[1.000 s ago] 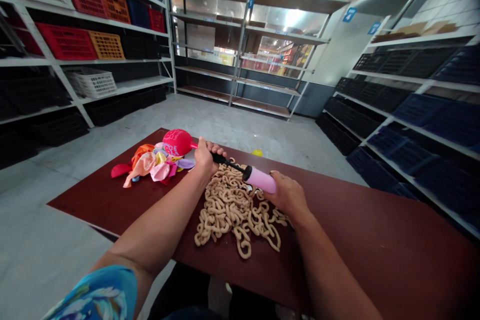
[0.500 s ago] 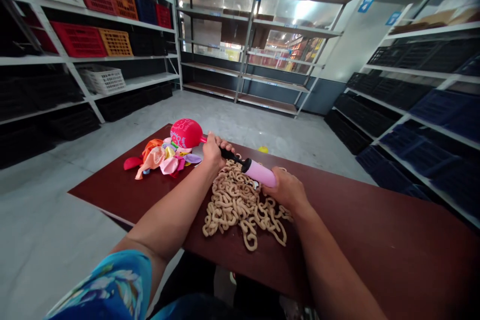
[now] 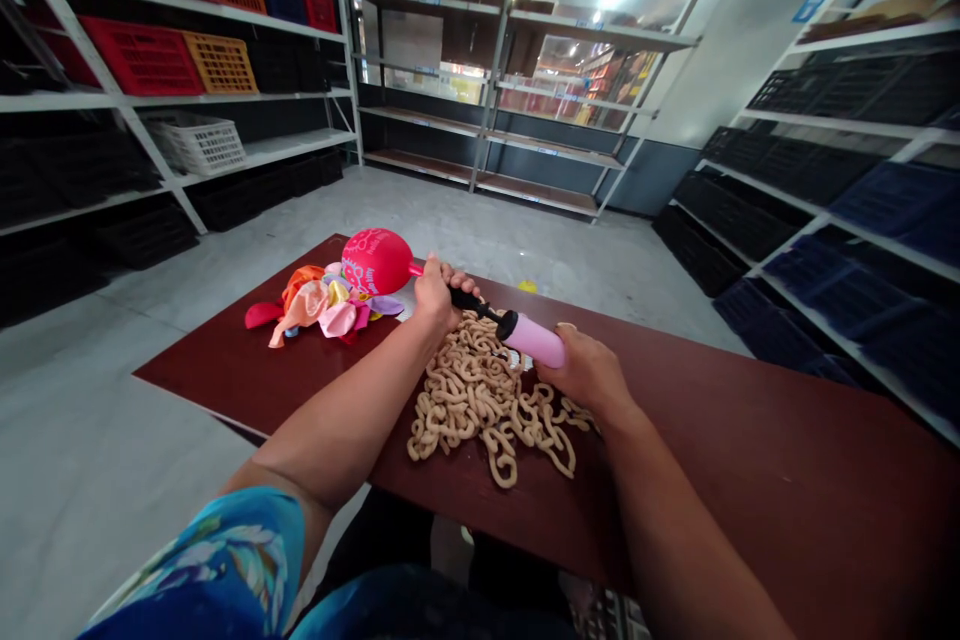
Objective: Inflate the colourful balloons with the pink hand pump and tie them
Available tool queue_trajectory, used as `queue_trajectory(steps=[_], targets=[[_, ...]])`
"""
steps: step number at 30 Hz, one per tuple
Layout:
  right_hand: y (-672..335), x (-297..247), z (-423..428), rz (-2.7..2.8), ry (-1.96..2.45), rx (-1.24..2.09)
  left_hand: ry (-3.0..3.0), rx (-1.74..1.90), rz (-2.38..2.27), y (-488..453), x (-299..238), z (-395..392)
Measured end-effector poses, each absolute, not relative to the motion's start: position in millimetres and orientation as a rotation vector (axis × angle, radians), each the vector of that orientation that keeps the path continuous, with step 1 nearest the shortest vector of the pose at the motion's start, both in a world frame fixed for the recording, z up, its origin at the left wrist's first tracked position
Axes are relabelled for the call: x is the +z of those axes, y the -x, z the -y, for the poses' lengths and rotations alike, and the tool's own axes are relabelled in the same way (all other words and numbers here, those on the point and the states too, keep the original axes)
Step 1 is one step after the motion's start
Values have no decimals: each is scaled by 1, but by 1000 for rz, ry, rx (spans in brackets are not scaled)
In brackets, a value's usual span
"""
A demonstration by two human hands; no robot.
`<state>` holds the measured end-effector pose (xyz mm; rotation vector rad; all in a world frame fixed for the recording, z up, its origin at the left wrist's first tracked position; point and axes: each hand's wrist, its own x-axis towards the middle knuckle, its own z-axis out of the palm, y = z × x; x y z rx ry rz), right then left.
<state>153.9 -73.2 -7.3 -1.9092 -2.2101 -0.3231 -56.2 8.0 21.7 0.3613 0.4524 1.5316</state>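
A partly inflated red balloon (image 3: 376,261) with pale printing points away from my left hand (image 3: 441,294). The fingers of that hand are closed around its neck and the black end (image 3: 465,299) of a hand pump. My right hand (image 3: 585,370) is wrapped around the pump's pink barrel (image 3: 538,340). A short dark rod shows between the black end and the barrel. Below the pump lies a heap of beige, rope-like curled pieces (image 3: 472,390). Left of it, under the red balloon, is a pile of limp balloons (image 3: 330,305) in several colours.
All this rests on a dark red-brown table (image 3: 705,440). Shelves with red crates (image 3: 142,55) and a white basket (image 3: 199,142) stand at left. A metal rack (image 3: 491,70) is ahead, and dark crates (image 3: 892,200) line the right. Something small and yellow (image 3: 527,286) shows beyond the table's far edge.
The red balloon looks slightly larger. Both hands and the pump sit a little further right in view, still held the same way. The view has tilted slightly.
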Motion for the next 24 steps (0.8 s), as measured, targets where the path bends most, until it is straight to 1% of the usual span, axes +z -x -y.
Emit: queue_trajectory(steps=[3, 7, 16, 24], targets=[[-145, -8, 73, 2207, 1909, -369, -379, 1481, -436, 46, 20, -1], [-140, -8, 72, 2216, 1888, -307, -378, 1475, -439, 44, 18, -1], [-163, -1, 69, 2197, 1926, -153, -311, 1624, -514, 83, 31, -18], [-172, -6, 72, 2192, 1912, -177, -322, 1619, -481, 81, 26, -19]])
